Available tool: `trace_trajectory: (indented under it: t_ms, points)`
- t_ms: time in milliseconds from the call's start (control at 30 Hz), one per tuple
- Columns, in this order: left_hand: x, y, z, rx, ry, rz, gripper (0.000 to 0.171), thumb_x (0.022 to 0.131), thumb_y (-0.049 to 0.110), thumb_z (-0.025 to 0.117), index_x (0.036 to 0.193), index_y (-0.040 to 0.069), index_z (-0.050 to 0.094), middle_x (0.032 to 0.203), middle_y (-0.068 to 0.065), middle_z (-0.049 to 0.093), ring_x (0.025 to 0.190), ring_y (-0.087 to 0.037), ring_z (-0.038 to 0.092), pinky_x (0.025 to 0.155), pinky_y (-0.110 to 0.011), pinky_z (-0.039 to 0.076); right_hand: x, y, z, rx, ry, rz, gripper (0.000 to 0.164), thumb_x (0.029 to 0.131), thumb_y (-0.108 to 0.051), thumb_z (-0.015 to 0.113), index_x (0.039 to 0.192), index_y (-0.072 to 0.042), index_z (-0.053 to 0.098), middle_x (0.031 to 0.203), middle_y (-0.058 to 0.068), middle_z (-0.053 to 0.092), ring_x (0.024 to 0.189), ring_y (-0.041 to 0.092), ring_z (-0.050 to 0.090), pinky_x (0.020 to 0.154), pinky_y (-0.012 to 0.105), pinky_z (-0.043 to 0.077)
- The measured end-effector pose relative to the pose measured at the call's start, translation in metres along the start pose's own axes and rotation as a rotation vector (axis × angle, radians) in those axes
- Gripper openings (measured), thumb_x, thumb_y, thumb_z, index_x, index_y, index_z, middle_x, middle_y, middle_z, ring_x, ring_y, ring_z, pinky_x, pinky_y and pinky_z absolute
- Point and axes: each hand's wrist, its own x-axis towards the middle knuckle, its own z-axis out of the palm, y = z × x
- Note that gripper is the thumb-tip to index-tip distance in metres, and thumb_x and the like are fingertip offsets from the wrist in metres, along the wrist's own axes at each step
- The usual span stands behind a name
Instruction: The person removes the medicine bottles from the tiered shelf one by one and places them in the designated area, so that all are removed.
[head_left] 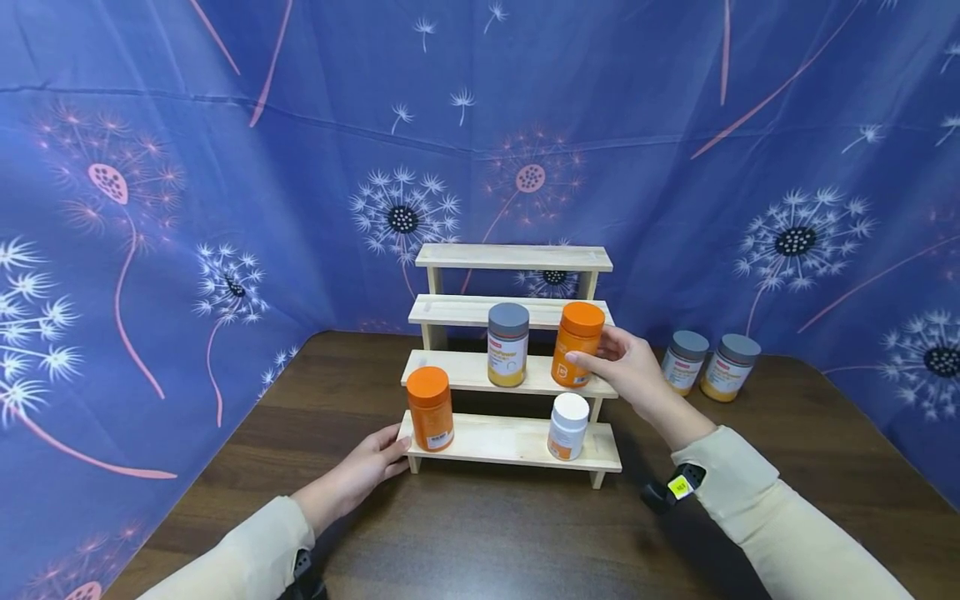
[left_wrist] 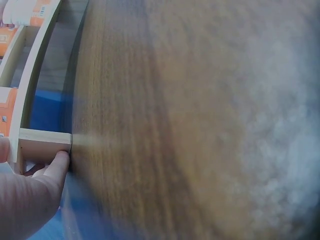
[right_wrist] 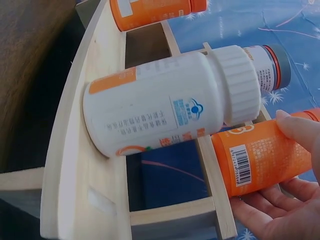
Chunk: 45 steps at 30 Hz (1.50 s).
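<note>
A tiered wooden display stand (head_left: 510, 439) stands on the table. My left hand (head_left: 369, 461) holds its lowest step at the left end; in the left wrist view fingers (left_wrist: 59, 167) touch the end support. My right hand (head_left: 630, 371) grips an orange bottle (head_left: 576, 346) at the right end of the second step from the bottom, its base at the board. Left of it on that step stands a grey-lidded jar (head_left: 507, 346). The lowest step bears another orange bottle (head_left: 431, 410) at left and a white bottle (head_left: 568, 427) at right.
Two grey-lidded jars (head_left: 731, 368) stand on the brown table (head_left: 480, 533) to the right of the stand. Behind it hangs a blue cloth (head_left: 480, 167) with a dandelion print. The two upper steps (head_left: 513, 257) rise at the back.
</note>
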Motion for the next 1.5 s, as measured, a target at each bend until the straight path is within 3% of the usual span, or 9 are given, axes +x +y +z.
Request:
trace_trajectory:
  t_ms: [733,1067,1233,1367,1500]
  points:
    - [0.001,-0.002,0.002,-0.004,-0.013,0.009,0.050,0.105,0.012,0.036,0.146,-0.013,0.021,0.150,-0.033,0.030,0.137,-0.038,0.038,0.114,-0.050,0.033,-0.008,0.005,-0.018,-0.011,0.037,0.025,0.077,0.086,-0.042,0.071,0.145,-0.004,0.040,0.138,0.022,0.054,0.120,0.035,0.054,0.108,0.050,0.043]
    - [-0.002,0.000,0.002,-0.006,0.002,-0.002,0.051,0.105,0.012,0.036,0.146,-0.013,0.020,0.151,-0.034,0.027,0.137,-0.041,0.037,0.114,-0.052,0.033,-0.012,0.009,-0.032,-0.025,0.039,0.049,0.079,0.087,-0.046,0.069,0.147,-0.006,0.038,0.139,0.020,0.053,0.117,0.026,0.055,0.103,0.043,0.047]
    - [-0.003,0.002,0.003,0.000,0.009,-0.006,0.051,0.105,0.012,0.036,0.147,-0.012,0.021,0.151,-0.033,0.027,0.137,-0.041,0.037,0.114,-0.052,0.033,-0.011,0.015,-0.039,-0.028,0.057,0.054,0.079,0.087,-0.046,0.069,0.147,-0.005,0.038,0.139,0.020,0.052,0.107,0.011,0.055,0.105,0.045,0.045]
    - [-0.003,0.001,0.003,0.003,0.007,0.000,0.051,0.105,0.013,0.036,0.147,-0.012,0.021,0.151,-0.033,0.027,0.137,-0.040,0.037,0.114,-0.052,0.033,-0.011,0.019,-0.044,-0.035,0.071,0.055,0.077,0.088,-0.046,0.068,0.146,-0.005,0.039,0.139,0.019,0.053,0.101,0.002,0.054,0.099,0.034,0.048]
    - [-0.002,0.000,0.003,-0.001,0.006,0.006,0.051,0.105,0.013,0.036,0.147,-0.012,0.021,0.151,-0.033,0.028,0.137,-0.039,0.038,0.114,-0.050,0.034,-0.011,0.021,-0.046,-0.056,0.094,0.051,0.075,0.088,-0.046,0.068,0.145,-0.005,0.041,0.137,0.020,0.053,0.099,0.002,0.054,0.092,0.025,0.047]
